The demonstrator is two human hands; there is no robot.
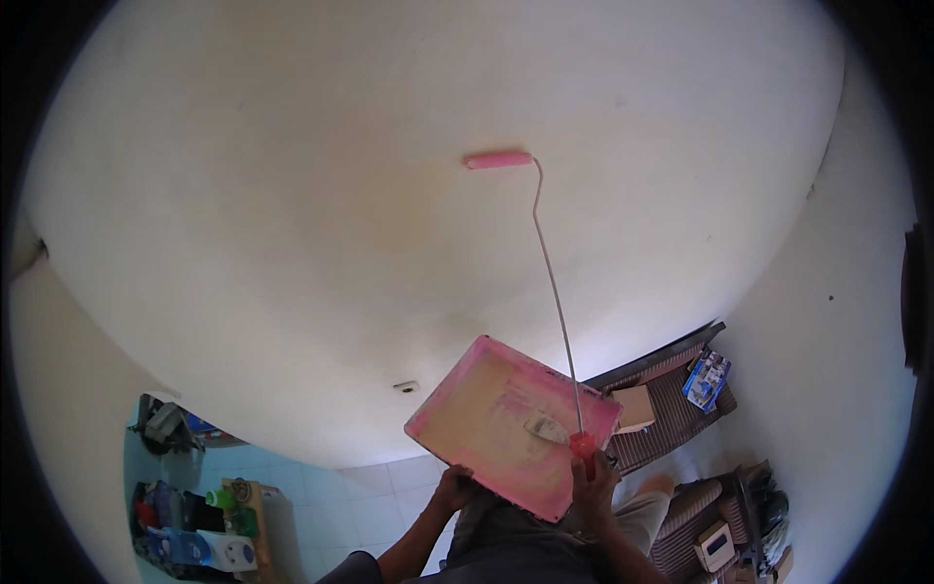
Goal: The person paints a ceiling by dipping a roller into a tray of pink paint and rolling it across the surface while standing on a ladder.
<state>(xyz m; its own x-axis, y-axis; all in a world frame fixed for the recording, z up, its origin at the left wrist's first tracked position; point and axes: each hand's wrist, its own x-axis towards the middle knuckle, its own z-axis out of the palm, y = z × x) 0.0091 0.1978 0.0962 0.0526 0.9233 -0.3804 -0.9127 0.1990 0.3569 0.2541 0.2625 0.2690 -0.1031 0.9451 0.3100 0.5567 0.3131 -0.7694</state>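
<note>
While the pale wall [389, 224] fills the far side, our pink tray [472, 404] near us could tip if our left hand [450, 489], fingers gripping its near-left edge, slips; our right hand [593, 492] curls its fingers round the far-reaching roller [499, 160].

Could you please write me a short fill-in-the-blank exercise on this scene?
1. The left hand grips the edge of the stained ____.
2. The roller handle in the right hand is coloured ____.
3. The roller sleeve and the smeared rim just above the left hand share one colour: ____.
4. The striped seat stands on the picture's ____ side.

Missing words: tray; red; pink; right.
</note>
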